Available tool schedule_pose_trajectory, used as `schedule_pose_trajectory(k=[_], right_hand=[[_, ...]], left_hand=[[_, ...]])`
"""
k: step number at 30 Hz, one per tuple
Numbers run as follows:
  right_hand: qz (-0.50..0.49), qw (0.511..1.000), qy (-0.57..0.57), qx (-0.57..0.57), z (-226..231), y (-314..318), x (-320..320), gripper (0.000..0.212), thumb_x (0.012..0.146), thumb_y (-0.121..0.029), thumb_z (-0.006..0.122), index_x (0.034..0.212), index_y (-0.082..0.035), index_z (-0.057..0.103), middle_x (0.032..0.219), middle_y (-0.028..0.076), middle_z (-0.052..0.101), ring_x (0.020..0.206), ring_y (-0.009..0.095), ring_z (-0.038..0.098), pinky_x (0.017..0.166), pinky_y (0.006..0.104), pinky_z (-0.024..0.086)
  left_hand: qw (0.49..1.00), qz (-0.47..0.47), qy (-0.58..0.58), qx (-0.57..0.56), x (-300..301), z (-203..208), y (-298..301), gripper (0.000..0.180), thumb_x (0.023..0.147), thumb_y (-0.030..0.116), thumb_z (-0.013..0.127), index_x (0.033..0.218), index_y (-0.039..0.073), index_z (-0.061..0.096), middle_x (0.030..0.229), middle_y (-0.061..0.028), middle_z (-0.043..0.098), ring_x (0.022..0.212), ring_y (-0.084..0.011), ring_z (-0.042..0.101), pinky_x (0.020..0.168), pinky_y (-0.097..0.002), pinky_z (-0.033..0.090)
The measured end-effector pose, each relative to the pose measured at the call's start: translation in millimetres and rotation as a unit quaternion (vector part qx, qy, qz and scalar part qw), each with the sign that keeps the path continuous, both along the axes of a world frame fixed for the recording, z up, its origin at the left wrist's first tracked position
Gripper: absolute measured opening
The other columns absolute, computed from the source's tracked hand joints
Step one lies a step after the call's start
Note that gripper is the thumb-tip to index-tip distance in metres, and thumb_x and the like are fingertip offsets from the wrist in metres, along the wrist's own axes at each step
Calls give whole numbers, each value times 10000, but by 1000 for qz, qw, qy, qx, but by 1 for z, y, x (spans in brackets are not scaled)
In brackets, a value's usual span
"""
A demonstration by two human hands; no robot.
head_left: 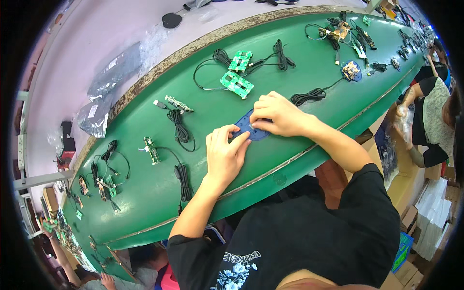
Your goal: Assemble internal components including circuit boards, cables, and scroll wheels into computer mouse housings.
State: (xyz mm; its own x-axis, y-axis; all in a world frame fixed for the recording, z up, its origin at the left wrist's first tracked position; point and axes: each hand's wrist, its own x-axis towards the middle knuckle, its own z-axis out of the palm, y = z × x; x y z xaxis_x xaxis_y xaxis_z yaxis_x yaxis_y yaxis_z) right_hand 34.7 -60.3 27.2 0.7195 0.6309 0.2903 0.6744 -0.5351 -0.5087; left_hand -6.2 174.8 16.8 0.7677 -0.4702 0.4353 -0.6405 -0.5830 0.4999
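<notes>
A dark blue plastic base plate [245,124], rounded and with small holes, lies on the green work surface in front of me. My left hand [224,153] grips its left and near edge, thumb and forefinger pressed against it. Over its right side, my right hand [276,114] is closed, with fingertips pinched together at the plate's middle. Whatever those fingertips hold, if anything, is too small and hidden to name. Just beyond the hands lie two green circuit boards [237,84] with black cables.
More boards with coiled cables [180,126] lie to the left, one beside a bundled cable [182,181]. On the right, another blue base carries a board [351,71]. Plastic-bagged items [113,75] rest past the raised rim. A co-worker [432,111] is at the far right.
</notes>
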Motion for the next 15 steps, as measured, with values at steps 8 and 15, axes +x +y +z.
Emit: schedule_pose_trajectory(k=[8,15], right_hand=[[-28,999,-22,40,-7,-1,-1,193,856,-264,735,982,-121,706,921,37,647,955,253,613,887,400,435],[-468,808,-190,302,19,-190,51,309,859,-247,762,1080,-41,699,1144,157,669,1006,347,657,952,423,515]], left_hand=[[1000,-12,7,9,-1,-4,2,283,787,65,790,1067,90,754,1122,-101,654,916,-257,596,826,-395,455],[997,-18,68,-26,-6,-1,17,239,813,28,759,1052,32,749,1144,-158,643,996,-295,612,884,-383,504]])
